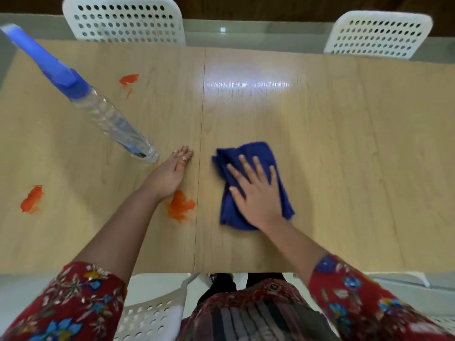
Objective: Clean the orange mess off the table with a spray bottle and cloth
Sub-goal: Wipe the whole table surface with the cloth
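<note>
Hands: right [256,193] on cloth [248,150], left [170,175] beside spray bottle [110,119], perhaps against smear [182,205]

**Colours and patterns, head view**

Table [344,143]: pale wood grain, one white glare patch.
Orange smears [181,205], [32,199], [129,80]: vivid orange, three patches.
Spray bottle [105,114]: clear body, blue trigger head.
Cloth [248,153]: dark blue, plain.
Chairs [123,18], [379,33]: white, rows of round holes.
Sleeves [61,303], [369,299]: red, floral print, blue flowers, pale leaves
</note>
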